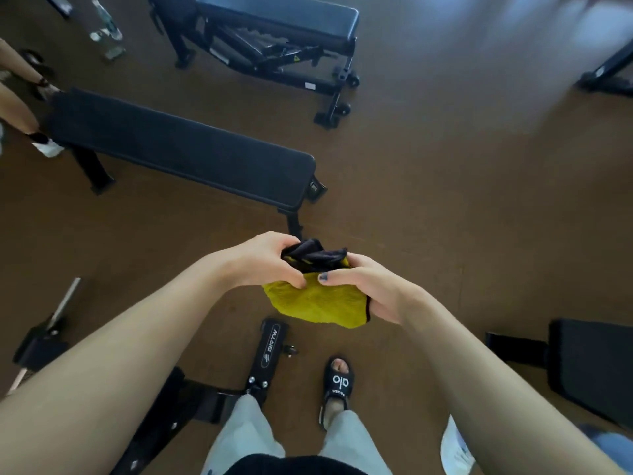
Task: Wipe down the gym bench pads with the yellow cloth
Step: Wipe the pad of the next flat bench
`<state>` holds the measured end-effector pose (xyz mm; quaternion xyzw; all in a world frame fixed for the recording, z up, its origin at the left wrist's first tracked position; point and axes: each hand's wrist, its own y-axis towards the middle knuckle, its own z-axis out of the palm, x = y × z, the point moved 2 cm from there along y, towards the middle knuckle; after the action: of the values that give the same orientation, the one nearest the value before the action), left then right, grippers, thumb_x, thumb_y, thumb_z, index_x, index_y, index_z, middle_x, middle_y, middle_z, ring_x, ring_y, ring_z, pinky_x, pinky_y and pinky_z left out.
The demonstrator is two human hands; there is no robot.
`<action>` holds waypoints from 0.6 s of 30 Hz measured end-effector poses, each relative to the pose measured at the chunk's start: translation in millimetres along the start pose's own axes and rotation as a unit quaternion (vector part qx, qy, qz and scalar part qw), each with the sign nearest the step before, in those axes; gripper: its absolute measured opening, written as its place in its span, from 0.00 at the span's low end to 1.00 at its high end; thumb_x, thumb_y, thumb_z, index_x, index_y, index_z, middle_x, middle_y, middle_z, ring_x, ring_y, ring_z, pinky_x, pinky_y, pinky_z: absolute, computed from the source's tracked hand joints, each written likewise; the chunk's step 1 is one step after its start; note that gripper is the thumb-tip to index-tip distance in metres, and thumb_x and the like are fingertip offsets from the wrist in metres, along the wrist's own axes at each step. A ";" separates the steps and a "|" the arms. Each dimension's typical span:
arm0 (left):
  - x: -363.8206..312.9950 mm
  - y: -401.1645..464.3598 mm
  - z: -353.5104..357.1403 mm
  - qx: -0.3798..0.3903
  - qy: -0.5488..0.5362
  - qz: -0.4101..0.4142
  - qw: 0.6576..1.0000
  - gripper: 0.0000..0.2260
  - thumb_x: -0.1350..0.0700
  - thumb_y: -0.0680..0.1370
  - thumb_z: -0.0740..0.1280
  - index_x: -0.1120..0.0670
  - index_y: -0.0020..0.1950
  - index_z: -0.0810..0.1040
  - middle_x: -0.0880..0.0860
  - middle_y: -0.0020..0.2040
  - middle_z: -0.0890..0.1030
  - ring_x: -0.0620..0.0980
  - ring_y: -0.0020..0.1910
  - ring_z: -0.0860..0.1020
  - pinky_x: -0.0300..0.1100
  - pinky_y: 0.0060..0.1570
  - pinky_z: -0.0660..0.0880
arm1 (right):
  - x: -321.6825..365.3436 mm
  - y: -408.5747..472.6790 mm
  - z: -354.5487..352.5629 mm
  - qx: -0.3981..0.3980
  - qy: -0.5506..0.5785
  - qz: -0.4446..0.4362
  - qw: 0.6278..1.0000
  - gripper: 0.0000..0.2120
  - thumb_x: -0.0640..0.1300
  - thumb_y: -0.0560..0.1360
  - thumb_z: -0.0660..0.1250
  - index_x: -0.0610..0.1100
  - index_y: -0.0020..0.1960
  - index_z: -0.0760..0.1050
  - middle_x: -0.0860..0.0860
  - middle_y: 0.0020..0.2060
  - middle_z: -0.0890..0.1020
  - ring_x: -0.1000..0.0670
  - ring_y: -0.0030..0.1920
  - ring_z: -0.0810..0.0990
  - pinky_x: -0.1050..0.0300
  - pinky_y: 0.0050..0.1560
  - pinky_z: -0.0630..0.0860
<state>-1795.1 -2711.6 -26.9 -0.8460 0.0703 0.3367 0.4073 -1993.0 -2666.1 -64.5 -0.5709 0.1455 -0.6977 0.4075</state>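
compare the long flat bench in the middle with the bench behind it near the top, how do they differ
The flat bench lies nearer the hands and runs diagonally across the floor; the far bench stands beyond it, cut off by the frame's top edge. The flat bench's pad looks matte black, while the far bench's pad has a bluish sheen. The far bench shows an adjustable frame with small wheels; the flat bench shows only plain legs. Both have dark padded tops on black metal frames.
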 end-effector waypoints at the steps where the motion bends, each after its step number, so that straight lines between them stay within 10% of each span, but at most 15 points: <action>1: -5.4 7.2 -2.4 -0.002 -0.005 0.003 1.000 0.11 0.55 0.71 0.76 0.50 0.52 0.82 0.55 0.49 0.84 0.53 0.48 0.82 0.46 0.43 0.76 | 7.5 2.0 -7.4 0.018 -0.002 0.008 1.000 0.16 0.33 0.77 0.71 0.46 0.61 0.79 0.46 0.53 0.87 0.44 0.54 0.86 0.50 0.52 0.84; 18: 77.1 157.8 -108.4 -0.103 -0.079 -0.016 0.991 0.10 0.55 0.74 0.72 0.42 0.38 0.75 0.44 0.34 0.76 0.45 0.34 0.73 0.40 0.34 0.69 | 93.1 197.0 -37.3 -0.027 -0.126 0.044 0.991 0.17 0.33 0.77 0.71 0.48 0.62 0.80 0.48 0.54 0.87 0.45 0.55 0.86 0.44 0.59 0.81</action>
<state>-1742.8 -2883.4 -128.7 -0.8551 -0.0105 0.4018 0.3275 -1949.4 -2867.5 -144.5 -0.6581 0.1366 -0.5977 0.4370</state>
